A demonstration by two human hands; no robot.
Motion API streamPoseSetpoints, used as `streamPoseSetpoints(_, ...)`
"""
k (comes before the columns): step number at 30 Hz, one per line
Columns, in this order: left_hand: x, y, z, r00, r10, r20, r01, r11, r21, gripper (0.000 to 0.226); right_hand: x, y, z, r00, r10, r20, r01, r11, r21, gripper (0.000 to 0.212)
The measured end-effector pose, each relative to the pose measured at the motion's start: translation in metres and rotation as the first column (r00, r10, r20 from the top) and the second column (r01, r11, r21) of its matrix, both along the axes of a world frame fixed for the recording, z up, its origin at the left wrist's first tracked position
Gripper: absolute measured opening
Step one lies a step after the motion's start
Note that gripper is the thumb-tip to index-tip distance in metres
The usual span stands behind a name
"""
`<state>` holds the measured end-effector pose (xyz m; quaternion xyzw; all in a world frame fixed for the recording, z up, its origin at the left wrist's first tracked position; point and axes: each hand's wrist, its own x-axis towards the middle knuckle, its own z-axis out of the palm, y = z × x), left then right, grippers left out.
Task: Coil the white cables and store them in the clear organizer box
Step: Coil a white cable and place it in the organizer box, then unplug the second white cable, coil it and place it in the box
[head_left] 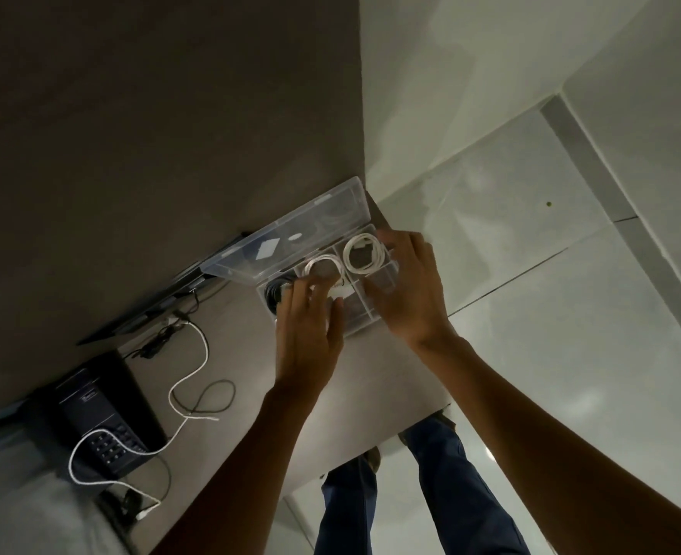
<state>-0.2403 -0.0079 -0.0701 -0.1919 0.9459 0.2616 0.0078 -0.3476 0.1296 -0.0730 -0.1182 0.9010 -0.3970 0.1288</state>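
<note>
The clear organizer box [361, 328] lies on the table's far corner with its lid [291, 234] swung open. One coiled white cable [349, 259] sits in a far right compartment. A second coiled white cable [318, 263] with a white plug lies in the middle compartment, partly hidden under my fingers. My left hand [307, 334] reaches over the box, fingertips pressed on that second coil. My right hand [411, 290] wraps the box's right end, fingers beside the first coil. A loose white cable [187, 378] snakes across the table to the left.
A dark coil [273, 293] fills the box's left compartment. A black keypad device [102, 426] and a thin dark laptop-like slab [163, 306] lie at the left, with black wires around them. The table [371, 386] ends just right of the box; my jeans-clad legs [443, 494] stand on the tiled floor.
</note>
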Motion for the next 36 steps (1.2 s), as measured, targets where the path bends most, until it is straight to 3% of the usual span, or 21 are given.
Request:
streamPoseSetpoints(5, 0.054, -0.008, 0.015, 0.994, 0.086, 0.071, -0.083, 0.996, -0.045, 0.028, 0.026, -0.001, 0.018, 1.0, 0.017, 0.024, -0.016, 0.999, -0.038, 0.06)
streamPoseSetpoints(8, 0.093, -0.011, 0.024, 0.983, 0.142, 0.113, -0.138, 0.989, -0.044, 0.026, 0.053, -0.01, 0.027, 0.989, 0.146, -0.031, -0.148, 0.982, -0.118, 0.05)
streamPoseSetpoints(12, 0.146, -0.019, 0.025, 0.952, 0.252, 0.171, -0.246, 0.968, -0.058, 0.022, 0.094, -0.034, 0.03, 0.934, 0.358, 0.01, -0.352, 0.923, -0.155, 0.039)
streamPoseSetpoints(18, 0.205, -0.058, 0.024, 0.872, 0.463, 0.16, -0.458, 0.886, -0.069, 0.069, 0.16, -0.067, 0.014, 0.83, 0.525, 0.19, -0.498, 0.85, -0.173, 0.049)
streamPoseSetpoints(21, 0.233, -0.086, 0.026, 0.857, 0.489, 0.161, -0.493, 0.87, -0.018, 0.081, 0.193, -0.086, 0.011, 0.762, 0.572, 0.304, -0.55, 0.819, -0.163, 0.055)
streamPoseSetpoints(28, 0.264, -0.133, 0.022, 0.939, 0.242, 0.246, -0.269, 0.959, 0.086, 0.048, 0.228, -0.132, 0.013, 0.755, 0.554, 0.35, -0.568, 0.82, -0.072, 0.04)
streamPoseSetpoints(33, 0.275, -0.135, 0.018, 0.952, 0.221, 0.21, -0.252, 0.959, 0.132, 0.04, 0.219, -0.165, 0.005, 0.792, 0.592, 0.149, -0.603, 0.797, 0.043, 0.07)
streamPoseSetpoints(36, 0.282, -0.133, 0.012, 0.954, 0.236, 0.183, -0.263, 0.954, 0.141, 0.031, 0.212, -0.189, -0.01, 0.729, 0.681, 0.06, -0.683, 0.72, 0.125, 0.081)
